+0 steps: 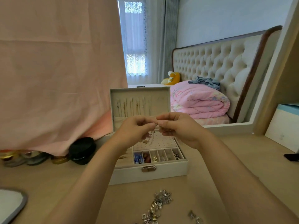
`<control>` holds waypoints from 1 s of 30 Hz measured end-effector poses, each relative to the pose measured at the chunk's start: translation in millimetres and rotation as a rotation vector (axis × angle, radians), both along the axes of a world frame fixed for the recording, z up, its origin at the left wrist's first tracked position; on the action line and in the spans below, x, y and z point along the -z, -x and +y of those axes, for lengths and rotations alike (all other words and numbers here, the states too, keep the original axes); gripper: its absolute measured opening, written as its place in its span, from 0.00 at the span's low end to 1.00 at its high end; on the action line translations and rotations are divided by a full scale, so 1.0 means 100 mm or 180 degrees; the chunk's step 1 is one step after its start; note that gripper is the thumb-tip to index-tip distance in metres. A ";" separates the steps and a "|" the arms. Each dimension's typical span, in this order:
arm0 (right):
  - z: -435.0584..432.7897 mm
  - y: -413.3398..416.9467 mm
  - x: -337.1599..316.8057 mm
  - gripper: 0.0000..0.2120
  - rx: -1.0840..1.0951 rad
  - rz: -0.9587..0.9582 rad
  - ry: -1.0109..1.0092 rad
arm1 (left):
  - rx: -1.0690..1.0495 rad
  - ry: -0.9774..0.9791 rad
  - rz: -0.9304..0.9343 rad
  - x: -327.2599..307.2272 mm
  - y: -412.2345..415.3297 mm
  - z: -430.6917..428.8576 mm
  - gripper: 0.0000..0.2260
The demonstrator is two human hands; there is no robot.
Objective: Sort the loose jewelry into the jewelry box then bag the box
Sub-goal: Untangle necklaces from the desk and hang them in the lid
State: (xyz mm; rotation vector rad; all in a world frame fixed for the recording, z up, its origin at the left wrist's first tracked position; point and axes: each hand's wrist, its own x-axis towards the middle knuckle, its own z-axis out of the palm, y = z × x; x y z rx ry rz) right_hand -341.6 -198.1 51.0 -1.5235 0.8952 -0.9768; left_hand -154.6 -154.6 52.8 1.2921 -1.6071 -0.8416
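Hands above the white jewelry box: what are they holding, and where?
The left hand and right hand pinch a thin silvery chain at its top end; the rest dangles.

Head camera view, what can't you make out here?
Head view only.
Small piece pinched between left hand and right hand: too tiny, fingertips cover it.
Jewelry box, left compartments: hidden behind left forearm.
Loose jewelry pile: cut off by bottom edge.
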 end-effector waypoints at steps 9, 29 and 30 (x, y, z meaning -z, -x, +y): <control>-0.13 -0.38 0.13 0.07 0.0151 -0.0497 -0.0277 | -0.0304 -0.0081 0.0539 0.04 -0.27 -0.15 0.05; -0.02 -0.33 0.06 0.06 0.0222 0.0628 0.0536 | -0.0112 0.0213 -0.0640 -0.05 -0.32 -0.10 0.03; -0.02 -0.32 0.06 0.06 0.0215 0.0655 0.0529 | -0.0084 0.0206 -0.0623 -0.05 -0.33 -0.10 0.04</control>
